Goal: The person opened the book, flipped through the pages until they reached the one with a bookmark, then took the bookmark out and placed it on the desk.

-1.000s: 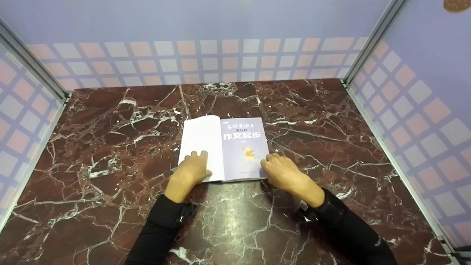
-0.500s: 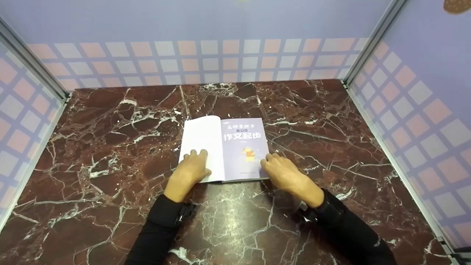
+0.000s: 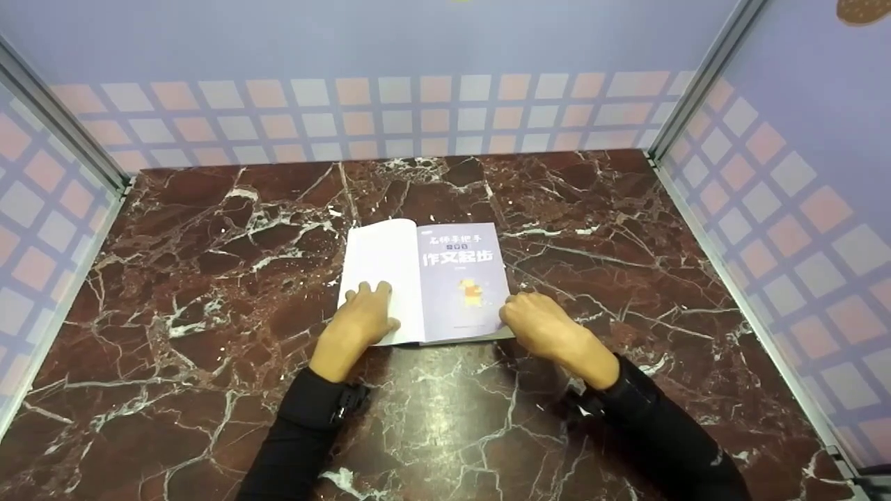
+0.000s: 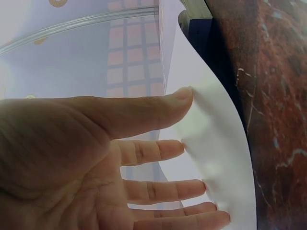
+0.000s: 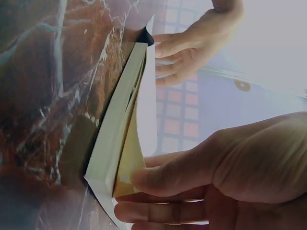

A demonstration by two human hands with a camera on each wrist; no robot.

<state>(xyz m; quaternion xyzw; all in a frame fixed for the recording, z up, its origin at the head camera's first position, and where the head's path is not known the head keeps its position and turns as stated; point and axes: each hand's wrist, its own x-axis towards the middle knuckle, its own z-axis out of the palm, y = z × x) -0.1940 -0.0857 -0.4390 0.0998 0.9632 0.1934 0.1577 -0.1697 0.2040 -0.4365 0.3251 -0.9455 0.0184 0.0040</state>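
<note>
An open book (image 3: 442, 306) lies on the table, its purple title page with white characters and a small yellow bear facing up. My left hand (image 3: 355, 316) rests on the blank white page (image 3: 383, 250) at the left. In the left wrist view its straight fingertips and thumb tip press that curved page (image 4: 211, 124). My right hand (image 3: 546, 323) is at the lower right corner of the book. In the right wrist view it pinches the corner of a few yellowish-lit leaves (image 5: 128, 165), bent up from the thick page block (image 5: 112, 129) beneath.
The table (image 3: 209, 383) is dark red marble with white veins. A lilac back wall (image 3: 390, 42) with pink and white squares rises behind it, and similar panels stand at left and right with grey metal posts (image 3: 703, 83) at the corners.
My right hand has moved slightly right, its fingers more curled at the book's edge, and a little more of the lower right corner shows. My left hand stays on the white page.
</note>
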